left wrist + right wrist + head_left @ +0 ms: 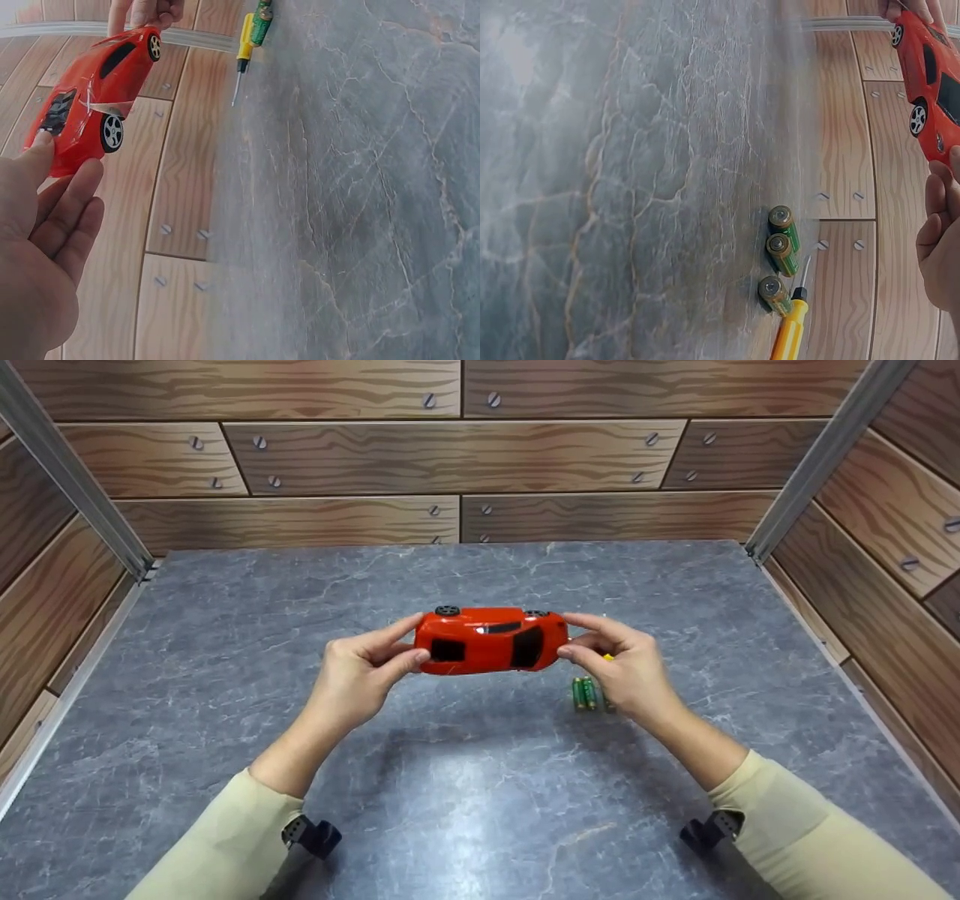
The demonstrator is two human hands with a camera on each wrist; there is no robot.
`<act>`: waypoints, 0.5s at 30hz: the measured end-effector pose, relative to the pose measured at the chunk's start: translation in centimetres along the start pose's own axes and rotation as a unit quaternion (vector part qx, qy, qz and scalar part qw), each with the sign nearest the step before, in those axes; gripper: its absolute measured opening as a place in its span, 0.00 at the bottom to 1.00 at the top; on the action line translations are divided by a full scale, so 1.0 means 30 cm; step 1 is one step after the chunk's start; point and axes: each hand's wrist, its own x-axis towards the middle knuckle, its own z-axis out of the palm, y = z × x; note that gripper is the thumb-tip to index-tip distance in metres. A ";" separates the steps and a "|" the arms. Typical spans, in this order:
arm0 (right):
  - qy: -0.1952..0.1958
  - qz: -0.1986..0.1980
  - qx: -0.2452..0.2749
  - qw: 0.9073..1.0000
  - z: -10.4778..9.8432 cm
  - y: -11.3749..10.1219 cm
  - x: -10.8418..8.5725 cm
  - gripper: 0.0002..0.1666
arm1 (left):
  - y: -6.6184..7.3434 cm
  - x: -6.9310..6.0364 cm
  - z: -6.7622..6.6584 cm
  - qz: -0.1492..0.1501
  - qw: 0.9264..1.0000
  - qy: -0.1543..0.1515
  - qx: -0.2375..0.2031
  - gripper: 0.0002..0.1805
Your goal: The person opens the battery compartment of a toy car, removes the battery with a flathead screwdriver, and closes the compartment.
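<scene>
A red toy car point(487, 639) is held up above the table between both hands, its roof and windows facing the head camera. My left hand point(352, 675) pinches one end between thumb and fingers. At the opposite end my right hand point(630, 671) grips the car the same way. The left wrist view shows the car point(90, 97) from the left hand's end, with black wheels and silver spokes. Three green batteries point(782, 253) lie on the table by the right hand, partly hidden by it in the head view. Beside them is a yellow screwdriver point(791, 330).
The grey marbled table point(465, 795) is bounded by wood-patterned walls point(450, 457) at the back and sides. Metal corner posts point(817, 457) stand at the back corners. A black strap device point(311, 835) is worn on each wrist.
</scene>
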 end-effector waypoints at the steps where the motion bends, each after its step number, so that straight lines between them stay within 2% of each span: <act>1: -0.001 0.001 -0.005 1.000 0.001 0.001 0.001 0.25 | -0.002 0.000 0.000 -0.002 1.000 -0.001 0.004 0.28; 11: -0.021 0.036 -0.009 0.999 0.014 0.021 0.020 0.24 | -0.034 0.004 0.006 -0.043 0.999 -0.010 0.026 0.28; 15: -0.037 0.043 -0.019 0.998 0.023 0.037 0.033 0.24 | -0.051 0.010 0.007 -0.071 0.997 -0.023 0.030 0.29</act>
